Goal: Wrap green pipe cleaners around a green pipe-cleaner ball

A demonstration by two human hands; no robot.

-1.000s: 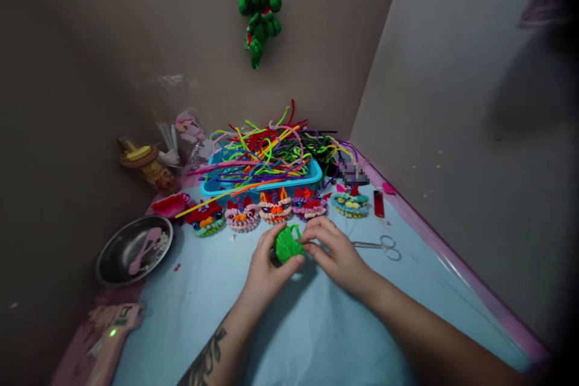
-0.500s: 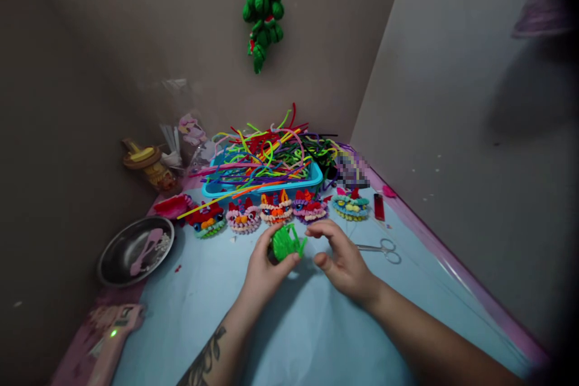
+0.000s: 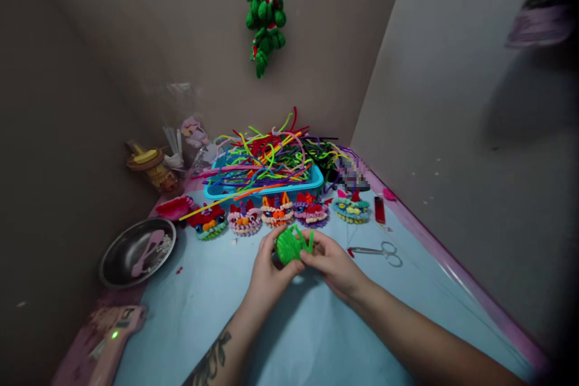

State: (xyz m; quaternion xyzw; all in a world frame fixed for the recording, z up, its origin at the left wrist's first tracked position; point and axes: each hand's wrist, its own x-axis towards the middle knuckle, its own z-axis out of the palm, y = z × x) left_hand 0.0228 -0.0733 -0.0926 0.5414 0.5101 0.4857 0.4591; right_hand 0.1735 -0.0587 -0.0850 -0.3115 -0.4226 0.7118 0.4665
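Note:
A bright green pipe-cleaner piece (image 3: 288,246), wound into a rounded shape with loose ends sticking out on its right side, is held above the blue table cover. My left hand (image 3: 270,264) wraps around it from the left, thumb below and fingers behind. From the right, my right hand (image 3: 332,262) pinches the loose ends between thumb and fingers; its fingertips are partly hidden behind the green strands. Scissors (image 3: 377,251) lie just to the right of my right hand. Beyond both hands stands a row of several colourful pipe-cleaner animal heads (image 3: 277,211).
A blue basket (image 3: 266,192) heaped with pipe cleaners (image 3: 271,157) stands at the back. On the left are a metal bowl (image 3: 113,271) with a pink spoon-like tool (image 3: 147,253) and a pink device (image 3: 117,338) with a green light. A red lighter (image 3: 379,210) lies at right.
My right hand has moved left and closed on the green piece's loose ends; before, it was apart with fingers open. My left hand keeps its hold. The view has shifted slightly.

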